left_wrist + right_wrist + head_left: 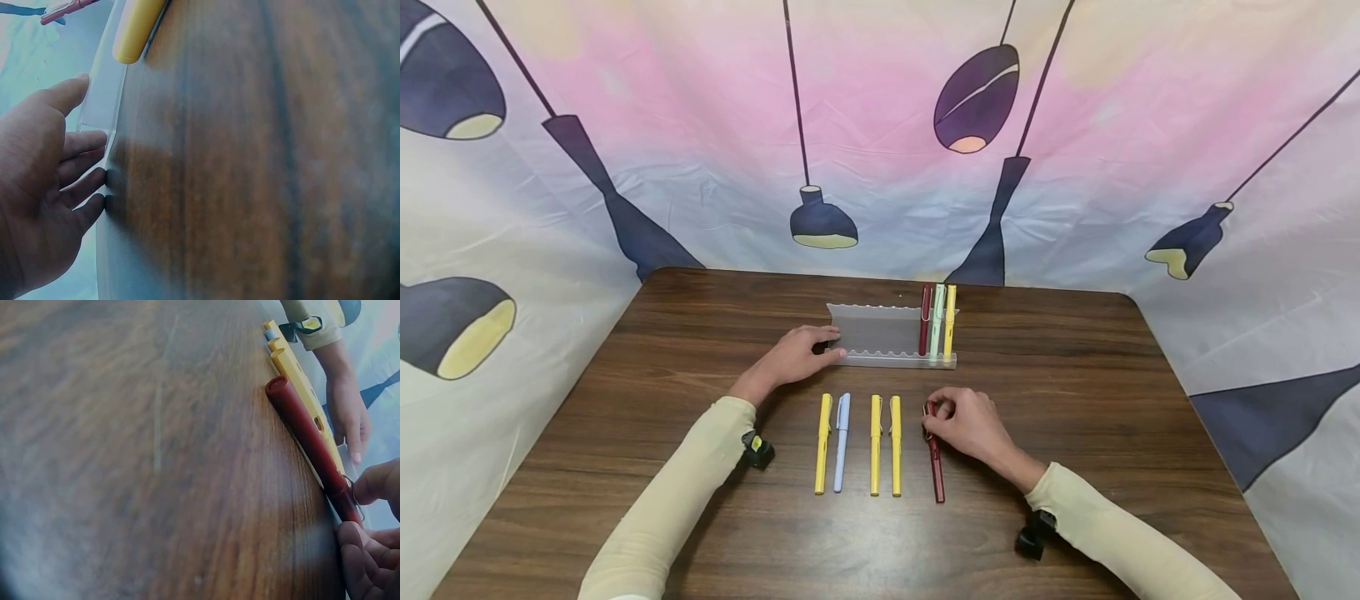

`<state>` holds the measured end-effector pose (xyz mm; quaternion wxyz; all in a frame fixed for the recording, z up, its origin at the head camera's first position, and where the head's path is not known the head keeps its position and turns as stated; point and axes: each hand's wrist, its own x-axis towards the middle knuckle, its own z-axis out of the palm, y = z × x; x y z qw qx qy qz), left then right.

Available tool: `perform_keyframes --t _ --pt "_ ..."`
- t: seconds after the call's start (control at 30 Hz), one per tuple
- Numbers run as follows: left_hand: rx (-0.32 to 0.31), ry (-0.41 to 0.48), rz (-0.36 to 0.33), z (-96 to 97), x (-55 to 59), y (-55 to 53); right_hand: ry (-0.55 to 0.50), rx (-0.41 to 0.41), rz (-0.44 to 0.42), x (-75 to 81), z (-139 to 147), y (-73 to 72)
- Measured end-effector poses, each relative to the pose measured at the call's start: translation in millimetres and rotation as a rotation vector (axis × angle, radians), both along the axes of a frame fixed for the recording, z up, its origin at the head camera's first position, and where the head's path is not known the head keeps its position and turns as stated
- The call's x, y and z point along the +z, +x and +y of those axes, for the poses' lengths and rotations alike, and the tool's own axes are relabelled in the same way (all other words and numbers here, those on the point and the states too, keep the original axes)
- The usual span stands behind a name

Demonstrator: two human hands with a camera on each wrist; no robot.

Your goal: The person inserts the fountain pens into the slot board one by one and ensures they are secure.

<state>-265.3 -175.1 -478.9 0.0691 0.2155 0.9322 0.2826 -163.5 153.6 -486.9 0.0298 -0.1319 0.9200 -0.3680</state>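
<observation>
My right hand (968, 422) pinches the capped end of a dark red pen (937, 471) between thumb and fingers; in the right wrist view the pen (303, 428) lies low along the tabletop. My left hand (796, 357) touches the left end of a clear pen rack (872, 333), thumb at its front and the other fingers relaxed behind. Another dark red pen (924, 325), a pale green pen (937, 325) and a yellow pen (950, 325) stand side by side in the rack's right end, leaning back.
In front of the rack lie a yellow pen (823, 446), a light blue pen (842, 442) and two more yellow pens (876, 446), roughly parallel. The wooden table (1075, 375) meets a printed cloth backdrop (880, 125) at its back edge.
</observation>
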Motion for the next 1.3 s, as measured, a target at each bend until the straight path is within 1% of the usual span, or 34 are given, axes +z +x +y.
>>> perform_keyframes --t 0.37,0.6,0.77,0.97,1.13,1.3 --pt "0.002 -0.002 -0.004 -1.4 -2.9 -2.0 -0.085 -0.023 -0.063 3.2 4 -2.7" --pt "-0.005 0.002 0.000 -1.4 -3.6 -2.7 -0.186 0.002 -0.099 9.6 7 -4.4" --pt "-0.007 0.003 0.002 -0.8 -3.1 -2.4 -0.250 0.019 -0.106 17.3 7 -6.2" --pt "-0.002 -0.006 0.001 -0.6 -2.3 -1.4 -0.313 0.006 -0.081 28.8 7 -9.1" --pt "0.003 -0.007 -0.010 -0.7 -0.6 -0.6 -0.288 -0.007 -0.016 38.7 7 -12.8" --pt "-0.001 -0.003 -0.005 -0.2 0.3 0.3 -0.284 -0.004 0.027 49.3 5 -16.9"
